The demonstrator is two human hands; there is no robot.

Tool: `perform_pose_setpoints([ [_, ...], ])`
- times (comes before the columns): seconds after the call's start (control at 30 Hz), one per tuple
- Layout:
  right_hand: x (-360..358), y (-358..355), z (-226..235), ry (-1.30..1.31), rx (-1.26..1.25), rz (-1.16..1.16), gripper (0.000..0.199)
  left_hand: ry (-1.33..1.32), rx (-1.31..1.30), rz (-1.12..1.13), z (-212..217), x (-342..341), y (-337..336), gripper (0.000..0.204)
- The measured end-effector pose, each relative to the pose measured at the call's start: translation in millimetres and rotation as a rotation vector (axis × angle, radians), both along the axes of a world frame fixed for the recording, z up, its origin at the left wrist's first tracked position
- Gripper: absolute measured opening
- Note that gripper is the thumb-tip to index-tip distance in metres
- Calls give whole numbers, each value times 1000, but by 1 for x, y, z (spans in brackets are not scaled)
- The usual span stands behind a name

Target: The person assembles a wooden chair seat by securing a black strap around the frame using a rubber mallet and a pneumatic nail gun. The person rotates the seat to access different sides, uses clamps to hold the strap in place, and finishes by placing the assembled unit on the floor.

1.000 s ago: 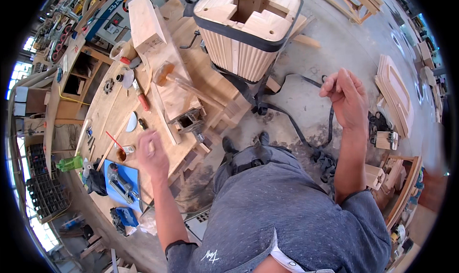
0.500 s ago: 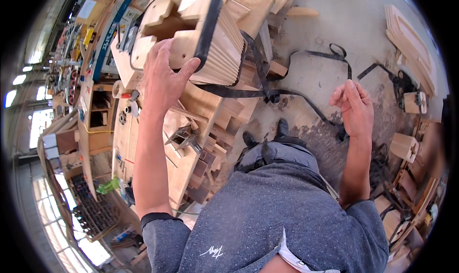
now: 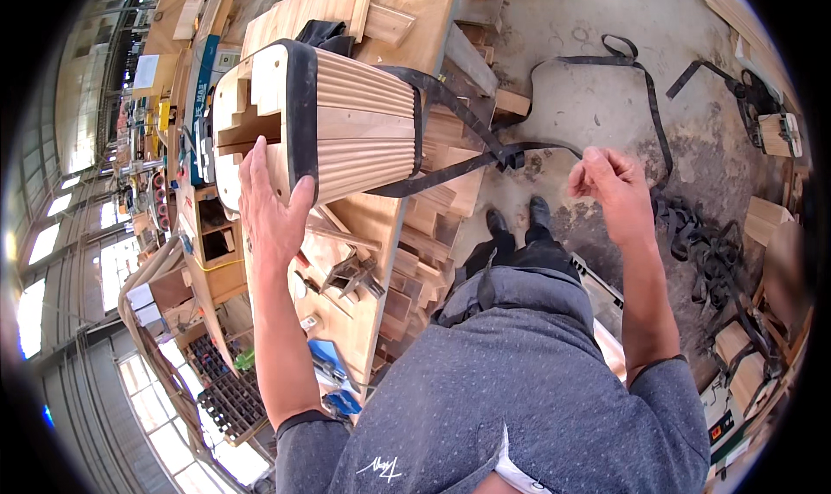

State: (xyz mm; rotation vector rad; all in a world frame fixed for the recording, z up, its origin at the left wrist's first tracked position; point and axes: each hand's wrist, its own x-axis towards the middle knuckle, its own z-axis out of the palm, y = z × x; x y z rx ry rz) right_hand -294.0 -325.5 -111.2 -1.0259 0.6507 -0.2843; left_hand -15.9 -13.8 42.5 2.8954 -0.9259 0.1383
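A hollow, fluted wooden post leans over the workbench, with a notched opening in its near end and a black band round that end. My left hand lies against the end's lower edge, fingers stretched toward the opening and thumb by the band. From the post's far part, a black strap runs to a knot or buckle and on toward my right hand. That hand is closed in a pinch at the strap, away from the post; its fingers partly hide the grip.
On the wooden workbench stand a metal fixture and a blue tool. Wood offcuts are stacked beneath its edge. More strap loops over the floor, with a tangled pile at right. Wooden blocks sit farther right.
The post has turned, showing more of its fluted side. My left hand has slid lower on its end, its fingers flatter. My right hand has shifted slightly left and down.
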Motion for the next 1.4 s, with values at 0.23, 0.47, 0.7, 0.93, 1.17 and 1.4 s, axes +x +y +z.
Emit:
perform_pose_setpoints([
  [0.23, 33, 0, 6, 29, -52, 96, 36, 78, -17, 32, 6, 1, -4, 90],
  [0.47, 86, 11, 14, 98, -97, 201, 37, -135, -342, -26, 4, 11, 29, 87],
  [0.7, 203, 24, 48, -80, -190, 295, 13, -45, -777, 536, -15, 72, 83, 78],
  [0.93, 309, 30, 100, -369, -805, 483, 77, 347, -1023, 877, -5, 89, 54, 68],
  [1.17, 341, 35, 70, -672, -770, 537, 77, 15, -702, 970, -18, 94, 52, 46],
  [1.4, 359, 17, 55, -727, -578, 693, 82, 8, -610, 1047, -9, 92, 42, 36],
])
